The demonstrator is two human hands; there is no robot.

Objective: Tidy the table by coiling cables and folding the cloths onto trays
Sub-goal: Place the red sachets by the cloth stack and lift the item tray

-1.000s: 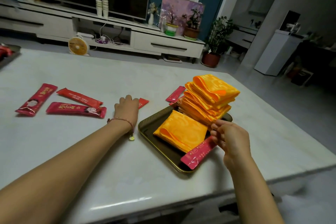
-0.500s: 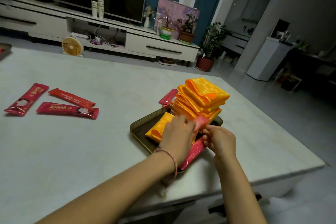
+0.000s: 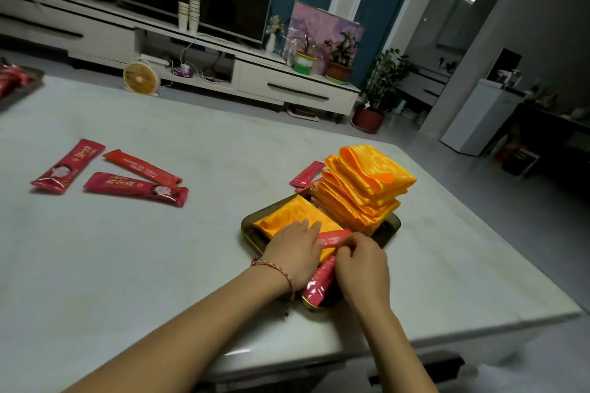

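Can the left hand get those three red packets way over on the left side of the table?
Probably yes. The left hand rests in the tray now, but only bare table lies between it and the packets. Nothing seems to block a sweep to the left.

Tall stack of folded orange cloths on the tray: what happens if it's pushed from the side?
Likely to shear or topple: the cloth stack is tall, with its upper folds offset. Probably slippery between layers, since the fabric looks glossy. Likely floppy if lifted off the tray: the layers look thin.
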